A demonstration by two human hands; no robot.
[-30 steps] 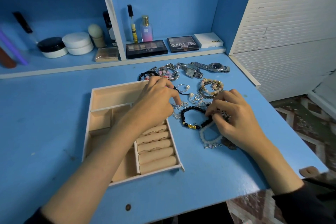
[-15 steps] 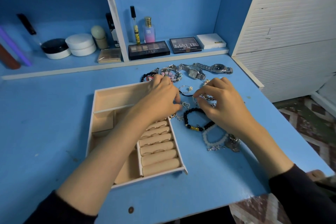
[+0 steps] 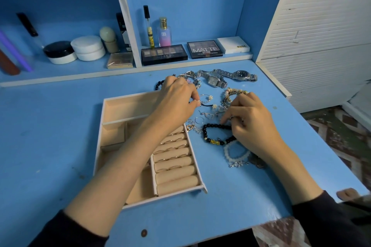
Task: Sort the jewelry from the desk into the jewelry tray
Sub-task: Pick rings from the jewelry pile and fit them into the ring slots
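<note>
- The left hand point(image 3: 176, 102) reaches forward over the far right corner of the jewelry tray point(image 3: 99, 146), its forearm lying diagonally across the tray's compartments.
- Its fingers point(image 3: 193, 94) are curled together, and the thumb and a fingertip pinch a small silver ring point(image 3: 197, 103) just past the tray's right wall, at the edge of the jewelry pile.
- The right hand point(image 3: 251, 124) comes in from the right, back of the hand up, with the wrist over the blue tabletop point(image 3: 60, 126).
- Its fingers are bunched and bent. The forefinger point(image 3: 224, 120) angles down toward the pile, just above the black bead bracelet point(image 3: 214, 125). Whether the hand holds anything is unclear.
- The tray sits on the tabletop left of the pile. Its ring rolls point(image 3: 176, 174) fill the right-hand section, and several thin rings are already slotted between the upper rolls.
- Loose jewelry lies right of the tray:
  - a heart-shaped earring point(image 3: 207, 115) and a thin hoop point(image 3: 199, 120) between the two hands;
  - a white bead bracelet point(image 3: 228, 154) touching the black one;
  - a beige beaded bracelet point(image 3: 232, 92) beyond the right hand.
- Farther back lie a square-faced watch point(image 3: 212, 81) and a round-dial watch point(image 3: 240, 74), both on metal bands.
- On the shelf behind stand two eyeshadow palettes point(image 3: 163, 54) and a perfume bottle point(image 3: 164, 32).
</note>
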